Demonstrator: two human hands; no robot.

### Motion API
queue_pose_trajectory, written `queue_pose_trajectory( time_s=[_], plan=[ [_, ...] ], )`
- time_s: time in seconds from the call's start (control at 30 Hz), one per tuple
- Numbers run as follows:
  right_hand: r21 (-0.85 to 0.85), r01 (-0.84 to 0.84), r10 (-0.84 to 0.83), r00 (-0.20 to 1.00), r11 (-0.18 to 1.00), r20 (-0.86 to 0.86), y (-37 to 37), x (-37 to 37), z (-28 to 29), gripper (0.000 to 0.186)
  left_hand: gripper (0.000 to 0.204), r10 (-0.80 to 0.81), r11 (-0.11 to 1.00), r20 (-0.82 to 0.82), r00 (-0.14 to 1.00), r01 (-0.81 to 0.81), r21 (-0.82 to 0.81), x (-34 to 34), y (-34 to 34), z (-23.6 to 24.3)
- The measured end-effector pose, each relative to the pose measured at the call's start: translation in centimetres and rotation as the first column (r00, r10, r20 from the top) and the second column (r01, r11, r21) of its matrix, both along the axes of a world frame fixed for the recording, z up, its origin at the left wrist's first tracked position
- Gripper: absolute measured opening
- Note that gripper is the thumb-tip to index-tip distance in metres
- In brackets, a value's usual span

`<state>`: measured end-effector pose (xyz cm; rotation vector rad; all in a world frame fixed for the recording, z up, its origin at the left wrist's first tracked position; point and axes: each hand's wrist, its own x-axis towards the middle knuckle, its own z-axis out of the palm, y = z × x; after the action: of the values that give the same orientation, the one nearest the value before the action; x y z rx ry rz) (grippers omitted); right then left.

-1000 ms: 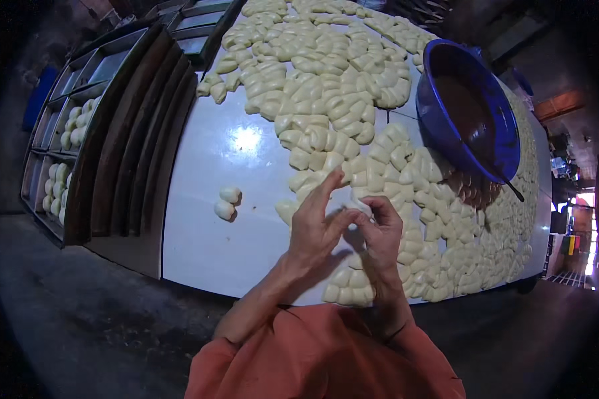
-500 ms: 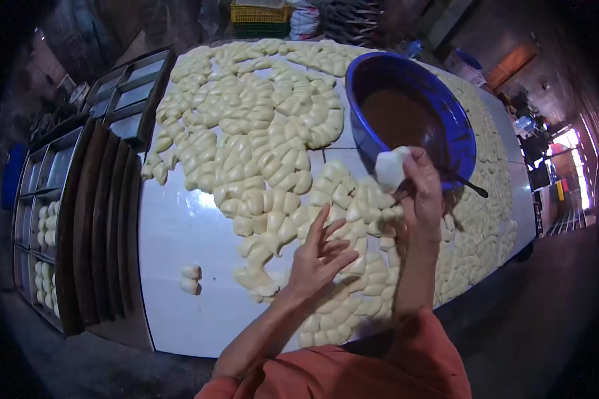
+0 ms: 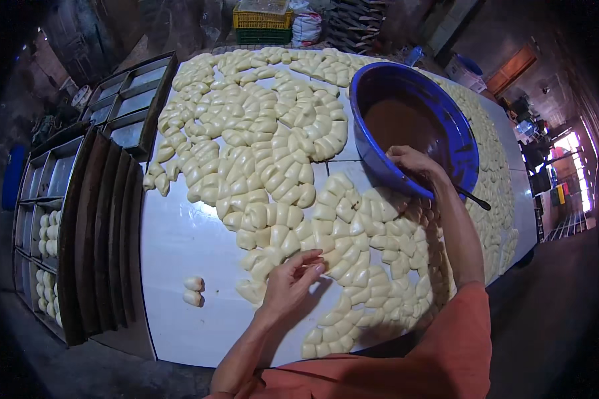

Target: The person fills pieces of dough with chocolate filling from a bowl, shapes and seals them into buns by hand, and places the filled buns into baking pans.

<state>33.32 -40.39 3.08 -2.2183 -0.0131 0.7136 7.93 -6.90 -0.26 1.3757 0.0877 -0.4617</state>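
Observation:
My left hand (image 3: 295, 272) is over many pale, glossy dough pieces (image 3: 266, 169) spread across the white table (image 3: 180, 259), its fingers loosely bent and apart, close to the dough. My right hand (image 3: 409, 163) dips past the near rim of a large blue basin (image 3: 460, 126) of brown liquid (image 3: 402, 120); its fingers are curled and what they hold is hidden. A dark handle (image 3: 476, 199) sticks out over the basin's right side. Two small shaped dough pieces (image 3: 193, 291) lie apart on the bare left part of the table.
Metal-lined trays in dark frames (image 3: 53, 166) stand along the left, some holding dough pieces, with more trays (image 3: 130, 103) behind. Yellow and green crates (image 3: 263, 33) and a white sack (image 3: 305, 23) are beyond the far edge. A bright doorway (image 3: 576, 166) is at the right.
My right hand, seen earlier holding a white dough piece up, has gone down into the basin. My left hand has moved away from my right and sits lower, over the dough.

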Motion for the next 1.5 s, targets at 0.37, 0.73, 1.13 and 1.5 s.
queue_pose_trajectory(
  time_s=[0.37, 0.73, 1.13, 1.5],
  plan=[
    [0.840, 0.252, -0.389, 0.920, 0.480, -0.053, 8.5, -9.0, 5.0, 0.014, 0.038, -0.014, 0.974, -0.020, 1.000, 0.009, -0.226, 3.4, -2.5, 1.1],
    [0.894, 0.343, -0.121, 0.939, 0.288, -0.321, 21.8, -18.9, -2.1, 0.034, 0.030, 0.456, 0.694, -0.294, 0.840, -0.543, -0.474, 0.6, 3.8, -0.8],
    [0.486, -0.176, -0.156, 0.807, 0.856, 0.569, 29.1, -24.5, -5.3, 0.025, 0.036, 0.614, 0.789, 0.110, 0.782, -0.608, -0.083, -3.3, 8.8, -1.2],
    [0.506, -0.367, 0.126, 0.886, 0.781, 0.447, 28.5, -25.3, -3.8, 0.026, 0.031, 0.450, 0.875, -0.162, 0.878, -0.470, -0.115, -3.7, 12.8, 0.9]
  ],
)
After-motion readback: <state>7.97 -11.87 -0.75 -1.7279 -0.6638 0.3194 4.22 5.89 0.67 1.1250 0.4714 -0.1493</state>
